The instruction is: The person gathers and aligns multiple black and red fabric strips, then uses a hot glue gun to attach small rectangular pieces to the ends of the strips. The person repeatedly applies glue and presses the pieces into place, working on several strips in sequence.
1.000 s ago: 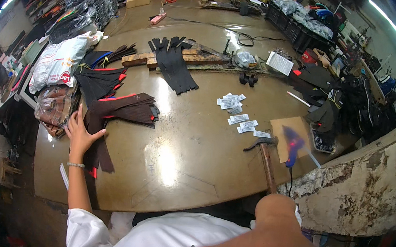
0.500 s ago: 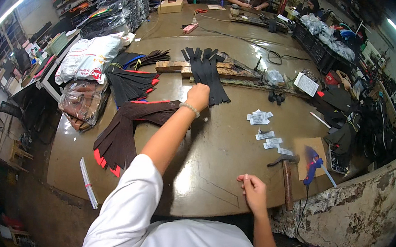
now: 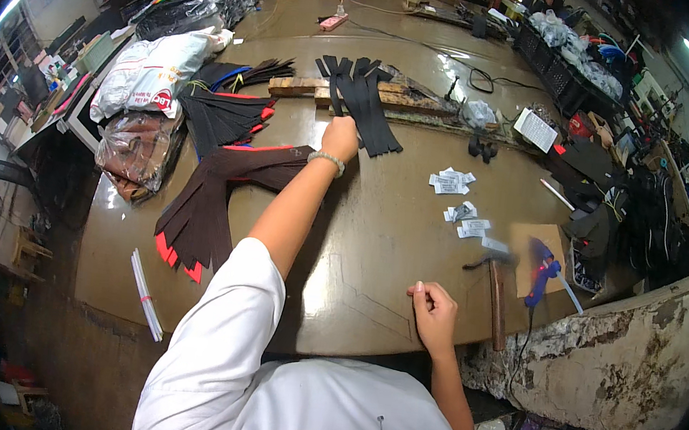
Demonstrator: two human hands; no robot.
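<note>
My left hand (image 3: 341, 139) reaches far over the table, its fingers closed at the lower end of a black strip. That strip belongs to a fanned group of black strips (image 3: 364, 108) lying across wooden bars (image 3: 297, 87). Below my left forearm are bundled dark brown strips (image 3: 202, 200) with red ends. My right hand (image 3: 435, 315) rests by the near table edge, fingers curled in; what they hold, if anything, is hidden. A hammer (image 3: 496, 302) with a wooden handle lies beside it, and past that a blue glue gun (image 3: 541, 278) on brown card.
Small white labels (image 3: 451, 182) lie in groups to the right. At the left are a white plastic bag (image 3: 145, 76), black strip bundles (image 3: 224, 118) and white sticks (image 3: 146, 295). A black crate (image 3: 546, 56) and a cable (image 3: 482, 80) sit farther back. Other people are across the table.
The view has tilted, so the table sits higher in the picture. My left hand has shifted slightly left against the black strips and closes on one end. My right hand stays near the edge.
</note>
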